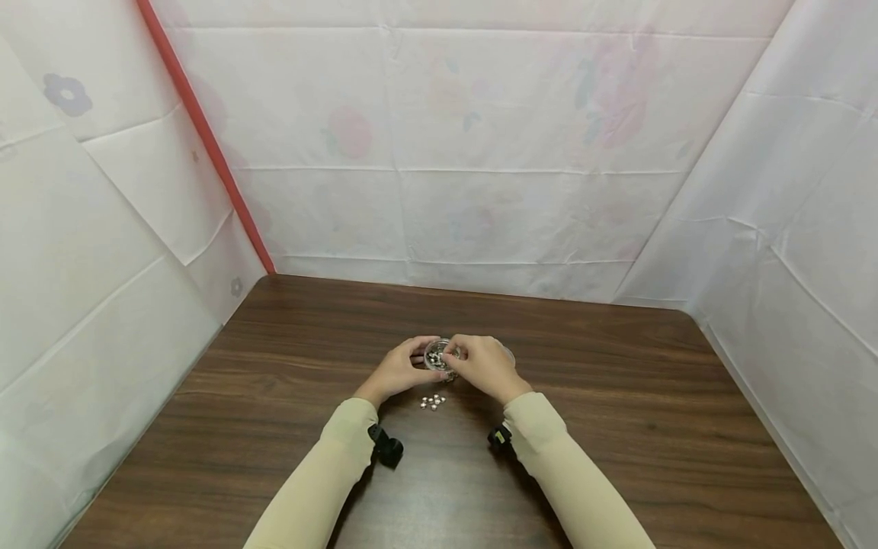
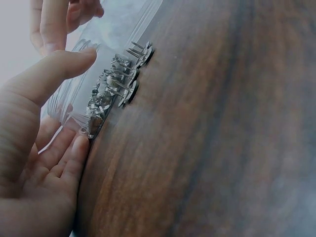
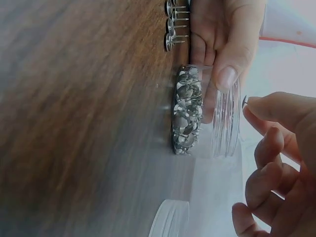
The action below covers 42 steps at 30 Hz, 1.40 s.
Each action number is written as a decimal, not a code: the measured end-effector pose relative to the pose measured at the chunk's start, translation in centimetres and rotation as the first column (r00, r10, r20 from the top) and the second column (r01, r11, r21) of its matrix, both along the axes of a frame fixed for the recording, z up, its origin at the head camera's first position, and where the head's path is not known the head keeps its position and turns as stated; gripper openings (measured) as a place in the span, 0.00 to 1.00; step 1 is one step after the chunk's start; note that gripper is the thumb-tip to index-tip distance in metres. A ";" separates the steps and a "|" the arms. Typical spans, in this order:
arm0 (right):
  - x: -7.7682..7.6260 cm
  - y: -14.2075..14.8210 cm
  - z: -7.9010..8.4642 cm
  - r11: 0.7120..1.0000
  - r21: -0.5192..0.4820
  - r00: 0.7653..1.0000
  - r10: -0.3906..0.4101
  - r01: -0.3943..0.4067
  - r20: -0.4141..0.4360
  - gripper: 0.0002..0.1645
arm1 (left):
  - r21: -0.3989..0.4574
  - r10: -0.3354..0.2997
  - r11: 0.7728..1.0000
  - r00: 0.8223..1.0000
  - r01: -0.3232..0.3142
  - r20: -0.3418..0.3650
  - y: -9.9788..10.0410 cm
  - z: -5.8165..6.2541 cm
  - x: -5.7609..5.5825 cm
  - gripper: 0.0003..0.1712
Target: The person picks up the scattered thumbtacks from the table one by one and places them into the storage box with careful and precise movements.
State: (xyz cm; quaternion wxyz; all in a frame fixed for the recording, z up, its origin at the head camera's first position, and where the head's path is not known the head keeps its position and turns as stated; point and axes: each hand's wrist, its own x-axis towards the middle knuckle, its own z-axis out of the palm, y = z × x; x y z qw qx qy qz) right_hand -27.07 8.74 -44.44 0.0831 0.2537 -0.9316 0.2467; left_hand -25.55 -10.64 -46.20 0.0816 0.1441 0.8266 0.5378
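Observation:
A clear round plastic jar (image 3: 224, 131) stands on the table with a layer of silver thumbtacks (image 3: 183, 118) in its bottom. My left hand (image 1: 405, 370) grips the jar from the left, thumb on the near side and fingers round the far side. Over the jar's open mouth, my right hand (image 1: 483, 366) pinches a single thumbtack (image 3: 245, 101) between thumb and index finger; its other fingers curl loosely. Several loose thumbtacks (image 1: 433, 402) lie on the table nearer to me, points up. In the left wrist view, more loose tacks (image 2: 143, 53) sit beside the jar.
A clear round lid (image 3: 170, 219) lies on the table to the jar's right, partly hidden by my right hand in the head view. Dark wood-grain table (image 1: 617, 396) surrounds the work. White printed cloth (image 1: 480, 152) hangs behind and at both sides.

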 end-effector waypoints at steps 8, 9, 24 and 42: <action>-0.9 -0.7 0.0 0.999 0.037 1.000 0.010 -0.010 -0.001 0.08 | -0.009 0.008 1.000 1.000 -0.008 0.009 -0.3 -2.6 -1.5 0.42; -0.8 -0.7 0.0 0.999 0.033 1.000 0.007 -0.008 0.017 0.08 | -0.009 0.010 1.000 1.000 -0.010 0.006 -0.3 -3.1 -1.8 0.42; 2.1 0.5 0.6 0.987 -0.065 0.982 0.151 -0.144 0.115 0.03 | -0.023 0.011 1.000 1.000 -0.011 -0.013 -0.5 -3.2 -1.8 0.42; 2.9 0.4 -1.0 0.956 0.011 0.939 0.285 -0.292 0.194 0.04 | -0.025 0.011 1.000 0.999 -0.012 -0.049 -0.5 -3.2 -2.0 0.42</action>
